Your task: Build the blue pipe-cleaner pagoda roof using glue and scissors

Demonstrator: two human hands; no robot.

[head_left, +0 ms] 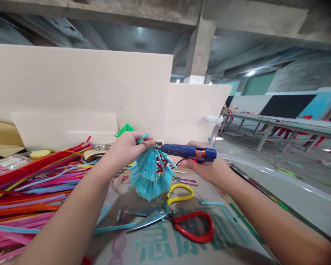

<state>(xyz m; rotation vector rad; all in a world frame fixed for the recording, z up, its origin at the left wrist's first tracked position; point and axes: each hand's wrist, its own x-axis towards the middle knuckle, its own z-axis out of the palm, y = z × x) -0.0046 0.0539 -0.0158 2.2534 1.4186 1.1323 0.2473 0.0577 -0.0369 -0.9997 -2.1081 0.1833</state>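
Observation:
My right hand point(200, 167) is wrapped round a dark blue hot glue gun point(179, 150), its nozzle pointing left. The fingers of my left hand point(131, 147) pinch a short light-blue pipe cleaner piece point(142, 138), close to the nozzle tip. Just below them is a tiered, cone-shaped bundle of light-blue pipe cleaners point(149, 176), its top partly hidden by my fingers. Whether my left hand also grips that cone is unclear. Large scissors point(162, 212), with one yellow and one red handle, lie open in front of it.
Loose coloured pipe cleaners point(44, 187) cover the left side. A pink-handled cutter point(186, 180) lies behind the scissors. Pale boards point(79, 81) stand upright along the back, with a green pipe cleaner piece point(126, 129) before them. A clear plastic jar point(213, 129) is at back right.

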